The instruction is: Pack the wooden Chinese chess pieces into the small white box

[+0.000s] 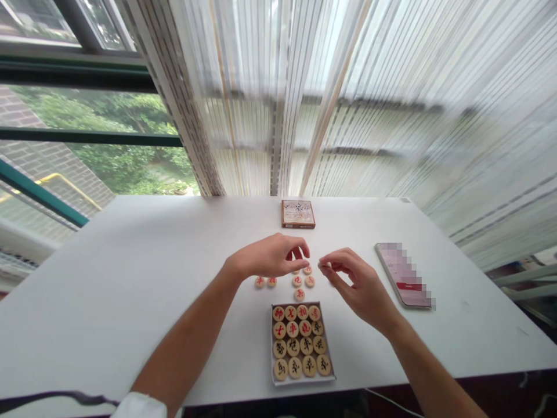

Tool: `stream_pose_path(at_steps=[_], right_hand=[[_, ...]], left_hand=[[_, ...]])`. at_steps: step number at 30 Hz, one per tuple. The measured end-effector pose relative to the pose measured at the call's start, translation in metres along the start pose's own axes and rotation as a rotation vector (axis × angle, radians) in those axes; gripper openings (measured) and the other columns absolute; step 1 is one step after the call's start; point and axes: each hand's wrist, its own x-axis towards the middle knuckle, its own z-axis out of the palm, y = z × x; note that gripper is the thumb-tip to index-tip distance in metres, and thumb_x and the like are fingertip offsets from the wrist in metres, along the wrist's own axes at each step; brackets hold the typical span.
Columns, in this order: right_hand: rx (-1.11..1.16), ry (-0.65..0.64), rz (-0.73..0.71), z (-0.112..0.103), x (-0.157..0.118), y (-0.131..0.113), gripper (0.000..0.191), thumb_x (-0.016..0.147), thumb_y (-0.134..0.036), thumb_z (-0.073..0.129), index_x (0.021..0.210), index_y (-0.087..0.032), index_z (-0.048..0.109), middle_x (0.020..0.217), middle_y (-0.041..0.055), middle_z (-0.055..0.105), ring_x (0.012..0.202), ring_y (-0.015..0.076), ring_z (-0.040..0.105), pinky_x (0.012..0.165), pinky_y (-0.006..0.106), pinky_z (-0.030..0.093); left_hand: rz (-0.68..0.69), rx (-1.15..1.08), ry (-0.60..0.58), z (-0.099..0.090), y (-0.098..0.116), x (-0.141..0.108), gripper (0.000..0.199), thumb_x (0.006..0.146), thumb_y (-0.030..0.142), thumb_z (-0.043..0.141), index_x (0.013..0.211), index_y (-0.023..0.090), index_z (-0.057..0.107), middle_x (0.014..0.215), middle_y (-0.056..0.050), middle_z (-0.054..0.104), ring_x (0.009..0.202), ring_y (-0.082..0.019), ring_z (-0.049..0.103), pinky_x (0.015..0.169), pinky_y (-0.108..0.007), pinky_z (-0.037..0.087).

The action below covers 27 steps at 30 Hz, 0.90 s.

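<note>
Right hand (357,285) pinches one piece (324,265); box (304,382) holds sixteen discs (306,346).

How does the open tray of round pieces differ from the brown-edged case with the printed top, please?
The open tray shows four rows of four round pieces, while the brown-edged case shows only its printed top. The tray has a pale rim; the case has brown edges. The tray lies near the table's near edge, the case towards the far edge. Both are squarish and rest flat on the white table.
</note>
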Motion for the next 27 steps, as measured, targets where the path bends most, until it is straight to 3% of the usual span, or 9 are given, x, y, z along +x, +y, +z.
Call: stream_pose_path(at_steps=[3, 7, 13, 21, 27], right_hand=[[0.037, -0.052, 0.147, -0.004, -0.032, -0.003, 0.009, 0.098, -0.033, 0.062, 0.102, -0.026, 0.067, 0.103, 0.0048, 0.065, 0.093, 0.0195, 0.066, 0.082, 0.033, 0.058], [0.143, -0.128, 0.31, 0.007, -0.071, 0.0, 0.012, 0.098, -0.035, 0.061, 0.1, -0.024, 0.066, 0.101, 0.0041, 0.068, 0.095, 0.0198, 0.068, 0.086, 0.032, 0.058], [0.152, -0.123, 0.496, 0.029, -0.092, 0.001, 0.019, 0.093, -0.04, 0.066, 0.094, -0.022, 0.07, 0.087, 0.0025, 0.073, 0.08, 0.0185, 0.068, 0.073, 0.029, 0.055], [0.011, -0.053, 0.533, 0.041, -0.091, 0.003, 0.023, 0.091, -0.044, 0.068, 0.087, -0.022, 0.072, 0.076, 0.0009, 0.071, 0.066, 0.0167, 0.059, 0.062, 0.027, 0.047], [-0.127, 0.004, 0.423, 0.045, -0.093, 0.004, 0.021, 0.093, -0.04, 0.066, 0.082, -0.023, 0.069, 0.076, 0.0001, 0.063, 0.063, 0.0156, 0.053, 0.059, 0.027, 0.043]], left_hand=[[0.002, 0.092, -0.091, 0.012, 0.004, 0.003, 0.019, 0.091, 0.037, 0.065, 0.097, 0.02, 0.072, 0.088, -0.002, 0.076, 0.074, -0.016, 0.067, 0.063, -0.025, 0.046], [0.014, 0.21, -0.16, 0.035, 0.01, 0.01, 0.024, 0.084, 0.041, 0.072, 0.095, 0.021, 0.073, 0.091, -0.002, 0.077, 0.077, -0.018, 0.068, 0.061, -0.026, 0.043], [0.027, 0.349, -0.204, 0.061, 0.01, 0.018, 0.03, 0.077, 0.046, 0.075, 0.093, 0.021, 0.073, 0.089, -0.003, 0.076, 0.078, -0.021, 0.068, 0.058, -0.029, 0.039], [0.009, 0.424, -0.239, 0.068, 0.012, 0.022, 0.03, 0.078, 0.047, 0.075, 0.089, 0.019, 0.076, 0.087, -0.007, 0.076, 0.076, -0.022, 0.069, 0.057, -0.028, 0.041], [-0.001, 0.379, -0.249, 0.069, 0.005, 0.024, 0.028, 0.077, 0.046, 0.074, 0.089, 0.02, 0.076, 0.087, -0.006, 0.077, 0.076, -0.021, 0.069, 0.058, -0.028, 0.043]])
